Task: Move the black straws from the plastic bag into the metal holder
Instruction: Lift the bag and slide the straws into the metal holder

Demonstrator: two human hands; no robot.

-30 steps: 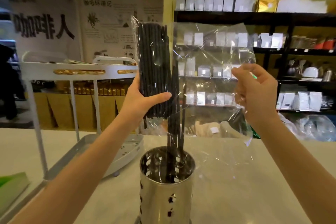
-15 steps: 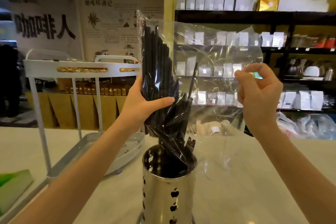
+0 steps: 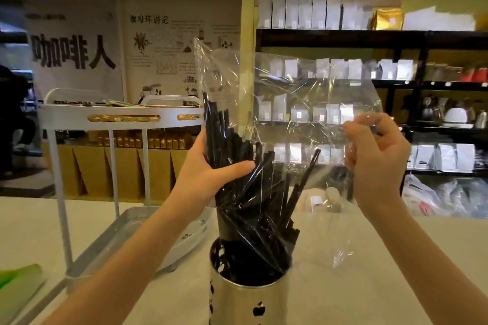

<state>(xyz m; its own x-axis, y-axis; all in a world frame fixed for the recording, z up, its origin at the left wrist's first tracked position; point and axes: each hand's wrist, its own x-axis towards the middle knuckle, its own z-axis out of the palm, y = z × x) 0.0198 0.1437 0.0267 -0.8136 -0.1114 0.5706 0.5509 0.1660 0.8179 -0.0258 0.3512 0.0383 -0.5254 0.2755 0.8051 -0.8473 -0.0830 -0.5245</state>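
A perforated metal holder (image 3: pixel 249 303) stands on the counter at bottom centre. Above it I hold a clear plastic bag (image 3: pixel 298 92) upside down, its mouth over the holder. Black straws (image 3: pixel 253 208) slide out of the bag in a fanned bundle, their lower ends inside the holder. My left hand (image 3: pixel 211 169) grips the bag around the straws at the left. My right hand (image 3: pixel 375 155) pinches the bag's crumpled right side, held up at the same height.
A white two-tier cart (image 3: pixel 118 119) stands on the counter to the left, its lower tray (image 3: pixel 132 229) close to the holder. A green object (image 3: pixel 18 282) lies at the bottom-left edge. Dark shelves of white packets (image 3: pixel 369 119) fill the background right.
The straw bundle has slid down out of the bag into the holder and fanned out to the right. The bag's upper part now hangs empty. Both hands stay at about the same height.
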